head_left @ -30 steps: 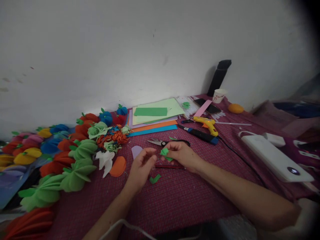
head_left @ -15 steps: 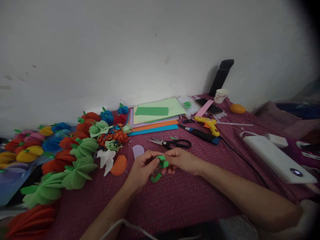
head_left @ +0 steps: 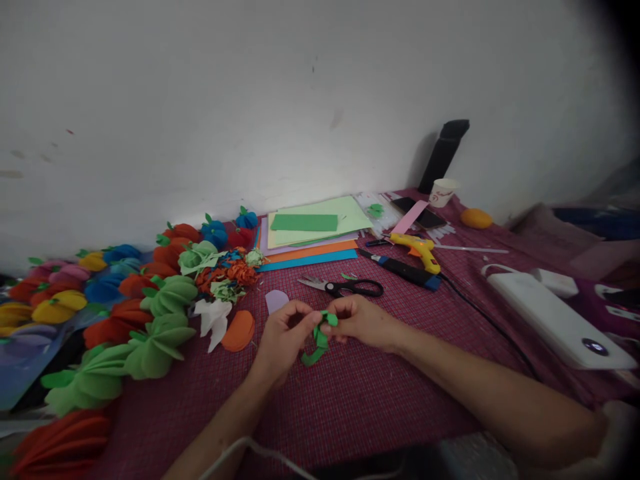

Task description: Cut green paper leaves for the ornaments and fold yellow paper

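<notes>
A white wall (head_left: 250,100) fills the upper half of the view, and below it a maroon checked cloth (head_left: 360,407) covers the work surface. Along the left side of the cloth runs a long row of folded paper pumpkins (head_left: 125,313) in green, orange, blue, yellow and pink, each with a small green leaf on top. Far right lies a white power bank (head_left: 555,320) with a round lit button. At the back, against the wall, sits a stack of coloured paper sheets (head_left: 310,233), pale green on top with a darker green rectangle lying on it. A black object (head_left: 443,153) leans on the wall to the right of the stack, with a paper cup (head_left: 442,192) at its foot. A yellow glue gun (head_left: 417,248) rests near the stack, and black-handled scissors (head_left: 345,287) lie closed just beyond the hands.

The left hand (head_left: 283,337) and right hand (head_left: 365,321) meet near the middle of the cloth, fingertips closed in a narrow pinch. Between them they hold a green paper strip (head_left: 319,337), curled and twisted, raised just above the cloth in front of the scissors; its lower end droops toward the cloth. An orange paper cutout (head_left: 237,331) lies just left of the left hand, and a lilac cutout (head_left: 276,300) just behind it
</notes>
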A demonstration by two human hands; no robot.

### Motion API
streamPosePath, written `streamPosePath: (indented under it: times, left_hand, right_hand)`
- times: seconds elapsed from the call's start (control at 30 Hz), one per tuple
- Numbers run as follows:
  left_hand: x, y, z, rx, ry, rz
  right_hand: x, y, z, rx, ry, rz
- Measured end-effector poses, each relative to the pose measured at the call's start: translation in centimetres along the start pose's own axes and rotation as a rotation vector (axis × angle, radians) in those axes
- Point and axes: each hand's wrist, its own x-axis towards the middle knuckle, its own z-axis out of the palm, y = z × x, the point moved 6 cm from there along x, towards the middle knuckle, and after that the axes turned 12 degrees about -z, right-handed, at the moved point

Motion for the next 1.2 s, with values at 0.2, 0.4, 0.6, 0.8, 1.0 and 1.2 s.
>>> streamPosePath:
  times: [0.2, 0.4, 0.6, 0.8, 1.0, 1.2]
  left_hand:
    - [-0.1, 0.2, 0.1, -0.158, -0.059, -0.069]
    - [0.0, -0.1, 0.3, -0.031, -0.046, -0.054]
    - [0.0, -0.3, 0.9, -0.058, -0.073, -0.092]
    - [0.2, -1.0, 0.9, -0.195, -0.131, -0.198]
    - [0.6, -1.7, 0.2, -0.308, -0.120, -0.246]
    - [0.7, -1.8, 0.2, -0.267, -0.110, -0.252]
  right_hand:
    - [0.0, -0.4, -0.5, 0.017, 0.018, -0.010]
    - [0.2, 0.2, -0.7, -0.040, 0.032, -0.061]
    - [0.3, 0.6, -0.9, -0.081, 0.112, -0.067]
    - [0.3, -0.8, -1.5, -0.120, 0.162, -0.099]
    - [0.3, -1.1, -1.6, -0.142, 0.157, -0.113]
    - [0.2, -0.8, -0.7, -0.092, 0.097, -0.099]
